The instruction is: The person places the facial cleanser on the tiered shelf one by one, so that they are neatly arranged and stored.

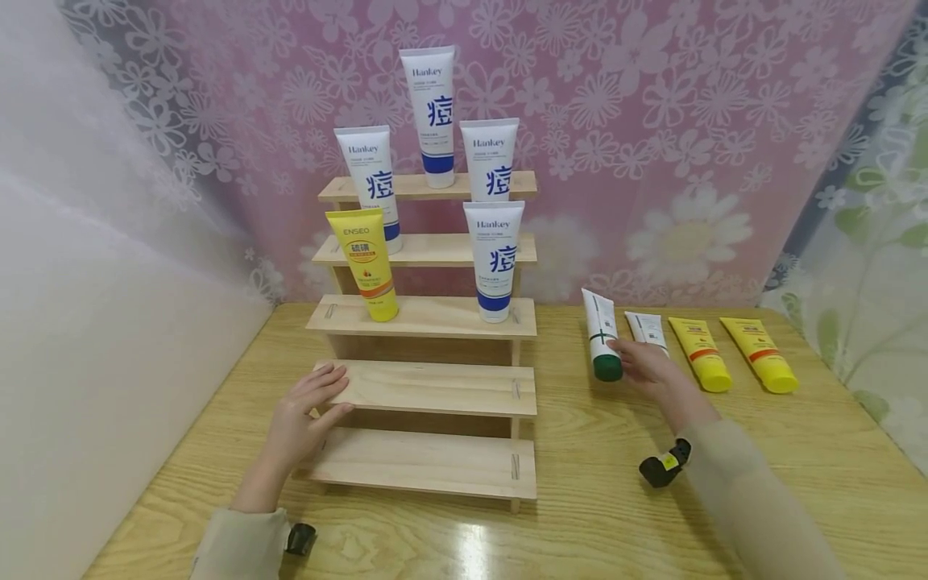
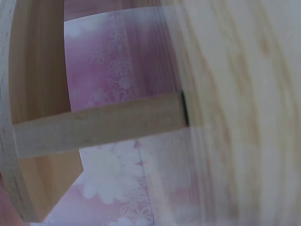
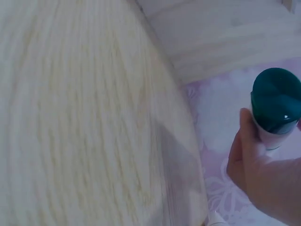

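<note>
Pink floral backdrop behind wooden bench (image 1: 594, 499) | stepped wooden rack (image 1: 428, 387) carrying five tubes | left hand (image 1: 304, 415) lies flat, fingers straight, on rack's second step | right hand (image 1: 648, 370) grips the green-capped white tube (image 1: 601, 334) lying on bench right of rack | two yellow tubes (image 1: 732, 353) beside.

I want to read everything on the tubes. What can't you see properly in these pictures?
- Small print on the white green-capped tube: too small, head view.
- Second white tube: lower end hidden by the right hand.
- Left wrist view: blurred wooden shelf only, left hand unseen.
</note>
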`<state>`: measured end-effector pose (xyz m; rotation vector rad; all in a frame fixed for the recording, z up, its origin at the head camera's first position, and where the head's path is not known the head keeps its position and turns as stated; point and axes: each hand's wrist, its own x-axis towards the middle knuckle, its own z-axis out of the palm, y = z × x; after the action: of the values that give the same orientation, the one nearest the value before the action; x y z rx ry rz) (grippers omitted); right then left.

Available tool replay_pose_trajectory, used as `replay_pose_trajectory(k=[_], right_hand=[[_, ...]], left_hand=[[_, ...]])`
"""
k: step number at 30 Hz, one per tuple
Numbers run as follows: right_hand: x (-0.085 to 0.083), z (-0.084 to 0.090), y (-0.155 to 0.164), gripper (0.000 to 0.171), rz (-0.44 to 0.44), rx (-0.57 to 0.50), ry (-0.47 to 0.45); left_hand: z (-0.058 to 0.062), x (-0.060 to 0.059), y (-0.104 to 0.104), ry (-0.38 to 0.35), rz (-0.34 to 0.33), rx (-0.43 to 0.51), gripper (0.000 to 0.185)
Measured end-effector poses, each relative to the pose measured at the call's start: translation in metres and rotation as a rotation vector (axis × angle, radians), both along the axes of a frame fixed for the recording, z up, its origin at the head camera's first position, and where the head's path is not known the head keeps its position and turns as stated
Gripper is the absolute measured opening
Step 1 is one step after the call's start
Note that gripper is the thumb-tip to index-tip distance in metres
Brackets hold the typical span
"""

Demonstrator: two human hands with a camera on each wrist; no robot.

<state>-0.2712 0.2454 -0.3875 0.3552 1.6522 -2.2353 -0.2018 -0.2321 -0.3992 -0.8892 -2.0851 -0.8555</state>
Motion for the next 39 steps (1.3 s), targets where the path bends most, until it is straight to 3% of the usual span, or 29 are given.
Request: replay_pose_trajectory(k=[11,24,39], right_hand=[[0.028,0.016,-0.018,0.063,0.080,-0.154,0.134],[0.056,0.019,-0.035,0.056,0.176,-0.233,0.338],[0.088,0.036,-0.057,0.057,0.193,0.073,0.556]], left_hand=[[-0.001,0.000,0.001,0.003,0.002,0.001,0.036],[0.001,0.001,0.002,-0.001,0.011,0.000,0.037],[-0.001,0.000,0.000,-0.003,0.002,0.010,0.037]])
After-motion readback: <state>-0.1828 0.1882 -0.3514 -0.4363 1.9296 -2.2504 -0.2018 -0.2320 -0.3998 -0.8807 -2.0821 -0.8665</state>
